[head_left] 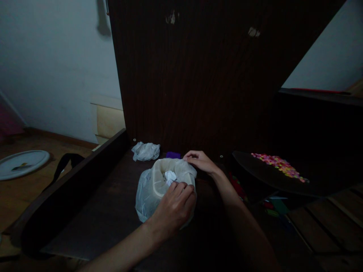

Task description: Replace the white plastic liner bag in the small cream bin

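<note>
A small pale plastic bin (157,180) lined with a thin translucent bag (144,196) stands on a dark wooden surface. My left hand (174,206) rests on the bin's near rim, fingers curled and pinching the bag there. A crumpled white tissue (170,176) lies inside the bin, just beyond those fingers. My right hand (200,160) reaches to the far rim, fingers bent down onto the bag's edge.
Another crumpled plastic bag (145,151) and a small purple object (173,155) lie behind the bin, against a tall dark wooden panel (198,75). A dark tray (255,172) with colourful beads (279,165) sits at right. A white plate (21,163) lies on the floor at left.
</note>
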Motion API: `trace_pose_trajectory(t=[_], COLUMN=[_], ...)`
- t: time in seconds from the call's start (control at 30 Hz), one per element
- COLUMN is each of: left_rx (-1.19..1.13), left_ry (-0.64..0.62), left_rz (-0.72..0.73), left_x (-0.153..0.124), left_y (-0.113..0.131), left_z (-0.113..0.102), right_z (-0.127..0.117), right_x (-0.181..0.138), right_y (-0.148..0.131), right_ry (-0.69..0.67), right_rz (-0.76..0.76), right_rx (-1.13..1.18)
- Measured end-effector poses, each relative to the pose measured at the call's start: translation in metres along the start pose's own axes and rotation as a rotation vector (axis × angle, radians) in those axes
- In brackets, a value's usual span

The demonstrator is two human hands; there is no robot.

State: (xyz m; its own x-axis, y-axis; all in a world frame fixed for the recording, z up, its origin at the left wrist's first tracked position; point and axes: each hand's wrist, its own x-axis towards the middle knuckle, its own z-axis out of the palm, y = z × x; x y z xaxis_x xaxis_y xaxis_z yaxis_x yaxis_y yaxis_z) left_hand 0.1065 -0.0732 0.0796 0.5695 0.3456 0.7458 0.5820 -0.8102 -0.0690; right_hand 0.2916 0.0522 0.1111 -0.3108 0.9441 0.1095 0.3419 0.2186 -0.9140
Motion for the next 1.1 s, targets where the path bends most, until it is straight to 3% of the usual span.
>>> trace_pose_trajectory(t=[0.17, 0.43, 0.7, 0.9, 1.1], left_rx=[-0.077, 0.058, 0.029, -0.122, 0.008], left_ry=[0.007, -0.058, 0.005, 0.068, 0.046], left_rz=[0.005, 0.009, 0.008, 0.009, 0.007], left_x=[-0.002, 0.0, -0.003, -0.009, -0.004], left_y=[0.0, -0.002, 0.001, -0.004, -0.003], left_z=[-0.002, -0.006, 0.005, -0.009, -0.014], right_z=[0.002, 0.006, 0.008, 0.006, 0.008], right_x=[0.003, 0.004, 0.004, 0.006, 0.004], right_y=[-0.005, -0.008, -0.004, 0.0, 0.0], right_ry=[-0.039, -0.081, -0.073, -0.055, -0.059], right_rz=[-0.003, 0.018, 0.021, 0.024, 0.036], right_rx=[0.017, 0.05, 0.075, 0.105, 0.116])
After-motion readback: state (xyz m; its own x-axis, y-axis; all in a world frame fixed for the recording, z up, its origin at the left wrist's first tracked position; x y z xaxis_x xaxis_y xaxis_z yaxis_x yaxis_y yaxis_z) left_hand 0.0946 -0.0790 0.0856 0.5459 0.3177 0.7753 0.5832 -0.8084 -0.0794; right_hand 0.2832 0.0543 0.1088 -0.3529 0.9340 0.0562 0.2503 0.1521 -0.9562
